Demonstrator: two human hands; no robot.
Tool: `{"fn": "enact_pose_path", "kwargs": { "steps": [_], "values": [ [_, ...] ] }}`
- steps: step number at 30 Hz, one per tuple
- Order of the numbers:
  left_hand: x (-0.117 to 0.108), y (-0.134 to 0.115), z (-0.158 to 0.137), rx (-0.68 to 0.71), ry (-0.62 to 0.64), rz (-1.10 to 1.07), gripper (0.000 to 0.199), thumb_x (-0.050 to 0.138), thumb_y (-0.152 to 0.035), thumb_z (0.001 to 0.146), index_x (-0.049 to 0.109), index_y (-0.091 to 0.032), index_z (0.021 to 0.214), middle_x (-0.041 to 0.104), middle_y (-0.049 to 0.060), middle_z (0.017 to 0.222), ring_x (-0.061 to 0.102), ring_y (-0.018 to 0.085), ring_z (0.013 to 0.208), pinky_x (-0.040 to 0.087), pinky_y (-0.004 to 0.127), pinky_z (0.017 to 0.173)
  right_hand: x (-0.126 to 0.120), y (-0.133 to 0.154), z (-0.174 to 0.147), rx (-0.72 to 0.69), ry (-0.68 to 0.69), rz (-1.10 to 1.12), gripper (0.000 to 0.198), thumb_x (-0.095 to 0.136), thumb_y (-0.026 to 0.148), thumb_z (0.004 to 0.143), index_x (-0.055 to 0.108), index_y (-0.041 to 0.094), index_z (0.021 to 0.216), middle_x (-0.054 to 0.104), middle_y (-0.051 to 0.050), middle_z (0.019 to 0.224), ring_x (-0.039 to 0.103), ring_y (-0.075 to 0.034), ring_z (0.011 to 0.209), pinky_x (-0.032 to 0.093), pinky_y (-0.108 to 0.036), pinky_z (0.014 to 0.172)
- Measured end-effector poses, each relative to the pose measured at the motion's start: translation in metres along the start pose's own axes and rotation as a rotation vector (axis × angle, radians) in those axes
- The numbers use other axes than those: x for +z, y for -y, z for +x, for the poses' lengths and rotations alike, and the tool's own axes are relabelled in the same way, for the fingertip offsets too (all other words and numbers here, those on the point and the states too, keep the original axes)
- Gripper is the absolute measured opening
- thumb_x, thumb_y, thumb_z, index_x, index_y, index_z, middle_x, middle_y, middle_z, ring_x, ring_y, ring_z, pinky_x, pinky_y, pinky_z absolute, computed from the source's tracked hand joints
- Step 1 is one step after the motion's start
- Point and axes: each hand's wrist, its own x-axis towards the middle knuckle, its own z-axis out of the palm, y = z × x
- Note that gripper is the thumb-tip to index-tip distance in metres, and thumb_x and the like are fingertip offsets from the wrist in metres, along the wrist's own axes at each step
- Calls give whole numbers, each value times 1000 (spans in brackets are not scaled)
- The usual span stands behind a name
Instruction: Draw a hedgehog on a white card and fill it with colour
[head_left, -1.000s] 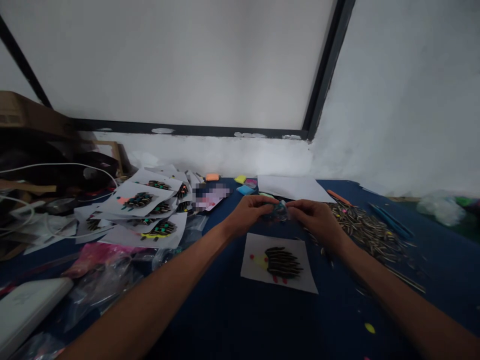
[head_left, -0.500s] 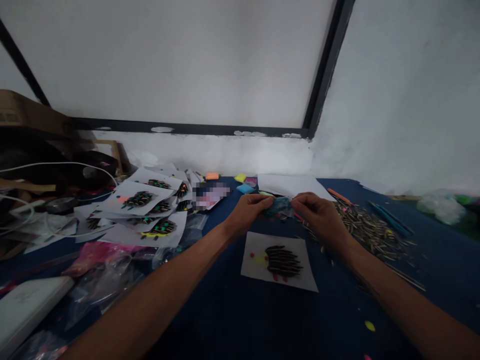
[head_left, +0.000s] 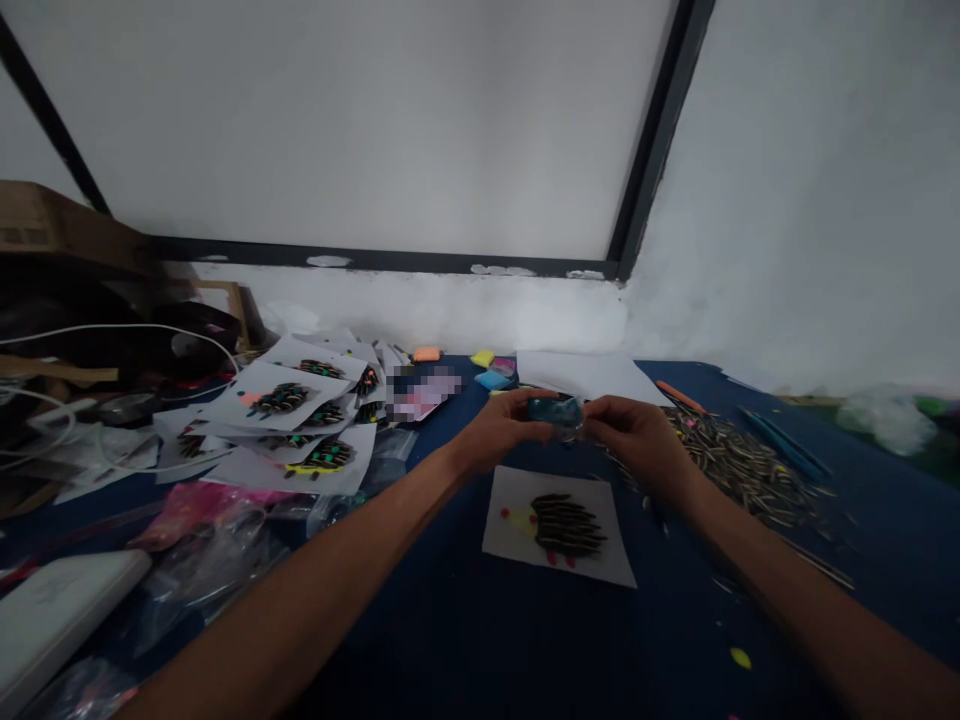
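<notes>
Between both hands, above the table, is a small clear packet with dark teal material inside, likely clay (head_left: 553,410). My left hand (head_left: 504,425) grips its left side between thumb and fingers. With closed fingertips, my right hand (head_left: 626,425) pinches the packet's right end. Below them lies a white paper card (head_left: 502,535) bearing a hedgehog figure (head_left: 566,525), with a yellow head, red dots, red feet and rows of dark sticks as spines.
Many short sticks (head_left: 731,465) are heaped at right beside blue tweezers (head_left: 784,440) and an orange tool (head_left: 681,397). Finished hedgehog cards (head_left: 255,395) are stacked at left, with plastic bags (head_left: 217,550) before them. Orange (head_left: 427,354), yellow (head_left: 482,357) and blue packets (head_left: 493,380) lie at the back.
My left hand has shifted its grip, its thumb now lower and fingers above the packet. The packet is turned and shows a broader face. The hedgehog card stays put.
</notes>
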Motion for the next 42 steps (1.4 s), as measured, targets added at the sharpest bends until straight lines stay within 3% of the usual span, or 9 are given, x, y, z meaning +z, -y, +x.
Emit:
{"fn": "enact_pose_path", "kwargs": {
  "steps": [6, 9, 17, 24, 32, 37, 42],
  "values": [
    [-3, 5, 0, -38, 22, -22, 39, 67, -4, 68, 62, -11, 106, 68, 6, 87, 67, 15, 71, 53, 34, 76, 3, -3, -2, -14, -77, -28, 19, 65, 28, 68, 75, 18, 80, 74, -3, 73, 65, -20, 71, 51, -33, 67],
    [-2, 5, -1, -38, -6, -36, 43, 65, -3, 70, 60, -13, 112, 69, 6, 88, 67, 15, 69, 54, 34, 73, 3, -4, -1, -15, -65, -26, 20, 65, 29, 68, 76, 18, 80, 74, -3, 72, 65, -20, 68, 52, -34, 65],
    [2, 3, -2, -21, -36, 6, 17, 67, -7, 71, 66, -10, 88, 68, 4, 80, 66, 13, 66, 54, 31, 71, 2, -3, -1, -14, 20, 2, 15, 67, 28, 67, 74, 19, 75, 73, -3, 68, 65, -19, 65, 52, -32, 64],
    [1, 0, -2, -83, -46, -134, 16, 71, -20, 73, 64, -9, 83, 66, 6, 82, 65, 15, 69, 54, 32, 69, 3, -2, -3, -22, 32, -34, 12, 65, 24, 66, 73, 19, 73, 72, -2, 68, 66, -19, 65, 51, -30, 64],
    [1, 3, 0, -123, -43, -122, 20, 71, -14, 73, 67, -10, 92, 68, 7, 85, 67, 16, 73, 55, 35, 74, 1, -9, -3, -41, -2, -131, 11, 64, 24, 69, 71, 18, 74, 70, -2, 63, 63, -17, 60, 47, -28, 57],
    [1, 8, 0, -133, -82, -71, 23, 74, -25, 73, 70, -8, 89, 68, 8, 77, 66, 17, 66, 55, 33, 66, -1, -9, 0, -40, 66, -117, 19, 64, 29, 71, 76, 19, 81, 74, -3, 73, 65, -20, 65, 50, -31, 61],
    [4, 6, -2, -108, -85, -57, 26, 76, -30, 70, 71, -9, 85, 69, 7, 81, 64, 14, 68, 55, 30, 68, 0, -7, 0, -29, 135, -69, 22, 65, 31, 70, 78, 22, 85, 75, -2, 75, 67, -21, 69, 53, -32, 64]
  ]
}}
